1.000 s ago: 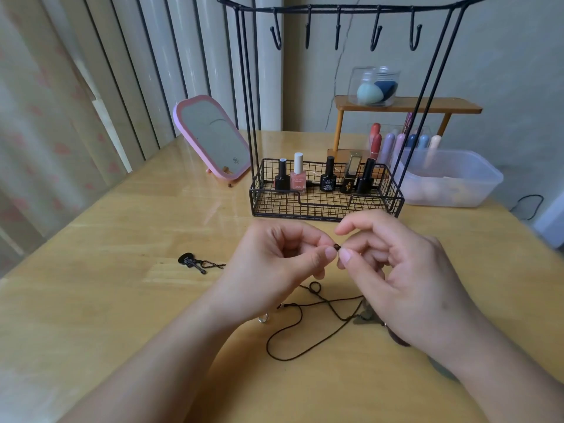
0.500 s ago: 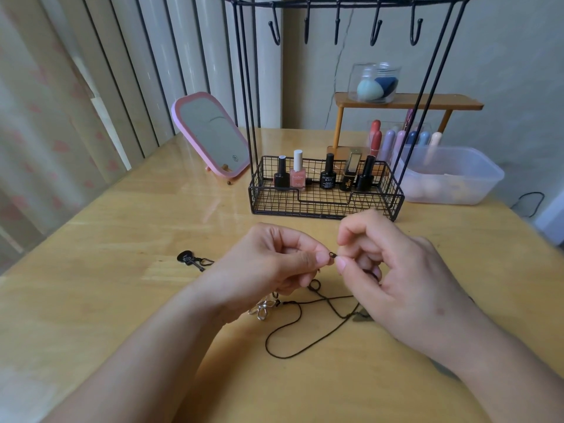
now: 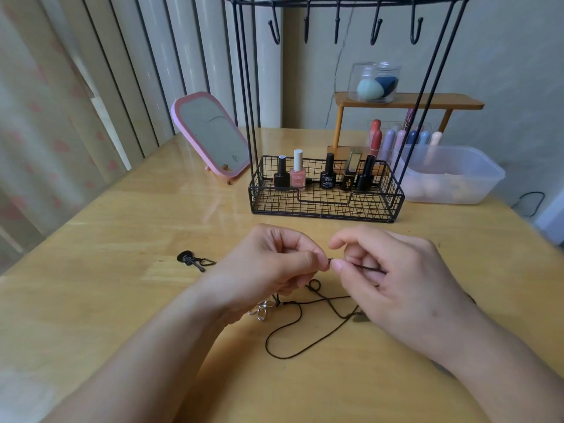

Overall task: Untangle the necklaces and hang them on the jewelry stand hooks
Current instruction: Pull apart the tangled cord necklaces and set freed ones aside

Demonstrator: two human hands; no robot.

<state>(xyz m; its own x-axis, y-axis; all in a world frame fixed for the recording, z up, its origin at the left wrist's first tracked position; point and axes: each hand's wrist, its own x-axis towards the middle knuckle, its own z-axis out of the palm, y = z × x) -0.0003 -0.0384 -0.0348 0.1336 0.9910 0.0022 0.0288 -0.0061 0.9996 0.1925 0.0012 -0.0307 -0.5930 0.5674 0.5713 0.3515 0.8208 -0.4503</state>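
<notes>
You look down at a pale wooden table [image 3: 122, 239] filling the lower frame, its glossy top catching soft daylight. Across the upper left hang vertical blinds [image 3: 146, 56] beside a sheer patterned curtain [image 3: 36, 132]. A plain grey-green wall [image 3: 503, 56] fills the upper right. Against it, at right of centre, stands a small wooden shelf [image 3: 427, 100]. A dark cable [image 3: 531, 203] loops at the right edge.

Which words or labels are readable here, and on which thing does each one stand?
"OUMEISI": black bottle; smaller print below too small.
"ydby": gold bottle, reading uncertain.
Pink bottle: label too faint to read.
Mirror: round mark, unreadable.
Guitar pendant: pale marks, too small.
</notes>
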